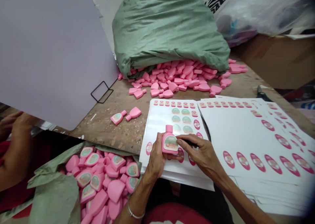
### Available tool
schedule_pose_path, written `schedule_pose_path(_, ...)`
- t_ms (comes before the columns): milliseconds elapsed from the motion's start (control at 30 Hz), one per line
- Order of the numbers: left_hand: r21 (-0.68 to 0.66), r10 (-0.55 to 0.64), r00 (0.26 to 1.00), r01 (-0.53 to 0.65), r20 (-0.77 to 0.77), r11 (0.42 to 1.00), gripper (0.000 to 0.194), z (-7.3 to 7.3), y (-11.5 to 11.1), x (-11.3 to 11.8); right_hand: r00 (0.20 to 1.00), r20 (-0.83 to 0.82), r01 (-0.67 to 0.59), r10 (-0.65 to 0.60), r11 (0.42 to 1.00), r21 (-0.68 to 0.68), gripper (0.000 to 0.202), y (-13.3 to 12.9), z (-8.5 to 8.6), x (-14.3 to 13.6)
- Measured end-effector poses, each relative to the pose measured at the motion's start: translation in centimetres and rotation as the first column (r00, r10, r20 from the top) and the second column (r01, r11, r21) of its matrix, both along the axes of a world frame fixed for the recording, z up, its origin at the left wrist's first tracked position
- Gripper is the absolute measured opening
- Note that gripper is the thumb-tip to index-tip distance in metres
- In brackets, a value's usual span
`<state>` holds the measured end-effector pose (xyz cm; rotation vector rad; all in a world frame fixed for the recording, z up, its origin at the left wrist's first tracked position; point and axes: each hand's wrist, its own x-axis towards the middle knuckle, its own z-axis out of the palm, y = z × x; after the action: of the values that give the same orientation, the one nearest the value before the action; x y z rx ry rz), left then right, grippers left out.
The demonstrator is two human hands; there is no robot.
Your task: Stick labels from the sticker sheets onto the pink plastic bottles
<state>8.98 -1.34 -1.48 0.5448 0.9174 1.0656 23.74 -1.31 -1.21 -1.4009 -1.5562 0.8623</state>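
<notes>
My left hand (157, 153) grips a small pink toy bottle (169, 129), cap upward, above the sticker sheets. On its front is a green and cream label (170, 143). At the label's right edge is my right hand (200, 152), thumb and fingertips touching it. A slim dark tool (190, 143) lies within the right hand's fingers; its kind is mostly hidden. Beneath both hands is a stack of white sticker sheets (157, 119) with green and pink oval labels.
A labelled bottle (118, 117) and a plain one (133, 113) lie on the wooden table (105, 132). A green sack (169, 27) spills pink bottles behind. Another sack (56, 197) holds many, lower left. More sticker sheets (236, 129) lie right. A person's arm (17, 152) shows left.
</notes>
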Motion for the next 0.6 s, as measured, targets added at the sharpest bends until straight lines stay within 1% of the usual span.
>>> schedule_pose_path(100, 0.048, -0.024, 1.000, 0.025, -0.017, 0.999, 0.053, 0.2, -0.1, -0.1, 1.000, 0.018, 0.008, -0.008, 1.000, 0.020, 0.022, 0.0, 0.1, -0.1)
schedule_pose_path(200, 0.128, -0.074, 0.995, 0.082, -0.067, 0.988, 0.042, 0.3, -0.1, -0.2, 0.999, 0.047, 0.008, -0.010, 0.999, 0.039, 0.024, 0.0, 0.0, 0.0)
schedule_pose_path(267, 0.173, -0.105, 0.989, 0.122, -0.105, 0.977, 0.039, 0.3, -0.1, -0.3, 0.993, 0.120, 0.014, -0.021, 0.998, 0.063, 0.027, 0.2, -0.2, 0.3)
schedule_pose_path(333, 0.187, -0.129, 0.987, 0.146, -0.099, 0.971, 0.041, 0.1, -0.1, -0.4, 0.965, 0.250, 0.053, -0.080, 0.992, 0.113, 0.033, 0.5, -0.4, 0.7)
schedule_pose_path(400, 0.176, -0.148, 0.986, 0.158, -0.071, 0.972, 0.040, 0.1, -0.2, -0.4, 0.922, 0.344, 0.128, -0.177, 0.978, 0.163, 0.044, 0.9, -0.4, 0.9)
schedule_pose_path(433, 0.170, -0.162, 0.985, 0.171, -0.064, 0.970, 0.040, 0.2, -0.2, -0.4, 0.917, 0.343, 0.156, -0.204, 0.974, 0.162, 0.051, 1.2, -0.4, 0.9)
schedule_pose_path(467, 0.167, -0.187, 0.980, 0.195, -0.067, 0.966, 0.040, 0.4, -0.2, -0.4, 0.930, 0.309, 0.167, -0.201, 0.977, 0.133, 0.058, 1.4, -0.4, 0.8)
schedule_pose_path(500, 0.164, -0.222, 0.972, 0.232, -0.080, 0.959, 0.040, 0.6, -0.3, -0.4, 0.954, 0.247, 0.152, -0.166, 0.985, 0.076, 0.064, 1.7, -0.3, 0.7)
schedule_pose_path(567, 0.159, -0.309, 0.946, 0.322, -0.099, 0.933, 0.039, 1.2, -0.5, -0.5, 0.995, 0.092, 0.047, -0.041, 0.997, -0.067, 0.066, 2.3, -0.3, 0.3)
schedule_pose_path(600, 0.158, -0.344, 0.934, 0.356, -0.096, 0.921, 0.040, 1.4, -0.6, -0.7, 1.000, 0.029, -0.008, 0.012, 0.992, -0.123, 0.065, 2.8, -0.4, 0.2)
